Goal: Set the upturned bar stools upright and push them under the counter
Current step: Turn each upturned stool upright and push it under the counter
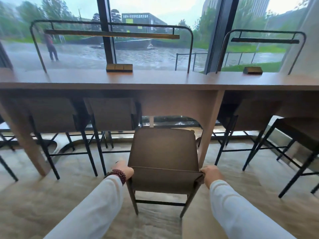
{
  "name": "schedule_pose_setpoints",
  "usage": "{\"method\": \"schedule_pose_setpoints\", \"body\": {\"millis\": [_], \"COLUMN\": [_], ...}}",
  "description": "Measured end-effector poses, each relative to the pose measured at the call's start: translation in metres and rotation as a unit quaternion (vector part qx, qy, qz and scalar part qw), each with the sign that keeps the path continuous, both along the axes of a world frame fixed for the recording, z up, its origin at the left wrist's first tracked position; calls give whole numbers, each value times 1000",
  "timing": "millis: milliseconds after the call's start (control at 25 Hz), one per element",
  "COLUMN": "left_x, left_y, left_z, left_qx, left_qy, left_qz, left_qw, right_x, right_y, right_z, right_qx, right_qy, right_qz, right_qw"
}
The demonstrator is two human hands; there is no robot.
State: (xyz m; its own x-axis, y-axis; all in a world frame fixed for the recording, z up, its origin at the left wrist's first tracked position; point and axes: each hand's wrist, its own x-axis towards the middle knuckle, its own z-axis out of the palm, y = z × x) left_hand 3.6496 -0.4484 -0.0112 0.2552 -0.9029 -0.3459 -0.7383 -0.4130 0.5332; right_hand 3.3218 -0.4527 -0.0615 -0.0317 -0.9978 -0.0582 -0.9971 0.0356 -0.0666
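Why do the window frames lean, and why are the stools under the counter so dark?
Head view: the wide-angle lens tilts the window frames outward; daylight behind the counter backlights the tucked stools; the held bar stool is clearer; the picture's edges look smeared.

This looks like a public study lounge or café seating area rather than a home. Ahead of the left hand [123, 169] and right hand [209, 172], a long wooden worktop [155, 80] runs along tall window glass [155, 49] facing a paved plaza. Arched metal frames on it carry bar lamps [110, 34], and socket boxes [119, 68] sit at its far edge. The bar stool [164, 152] between the hands matches the tucked stools [112, 112] on either side.
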Motion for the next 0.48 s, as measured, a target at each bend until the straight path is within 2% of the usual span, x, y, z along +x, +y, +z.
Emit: {"method": "schedule_pose_setpoints", "body": {"millis": [120, 200, 240, 320, 480], "left_x": [9, 13, 14, 15, 16], "left_y": [-50, -81, -95, -116, -159], "left_z": [-5, -13, -18, -26, -30], "left_qx": [-74, -102, -103, -93, -114], "left_qy": [-127, -263, -298, -313, -318], "left_qz": [-62, -139, -179, -222, -232], "left_qw": [987, 949, 932, 919, 912], "right_x": [0, -1, -3, -3, -3], "right_y": [-45, -72, -84, -103, -146], "right_z": [1, 4, 5, 10, 17], "right_qx": [-3, -1, 4, 21, 34], "right_qy": [-10, -19, -21, -23, -18], "right_qz": [-38, -55, -60, -67, -83], "right_qw": [999, 998, 998, 997, 996]}}
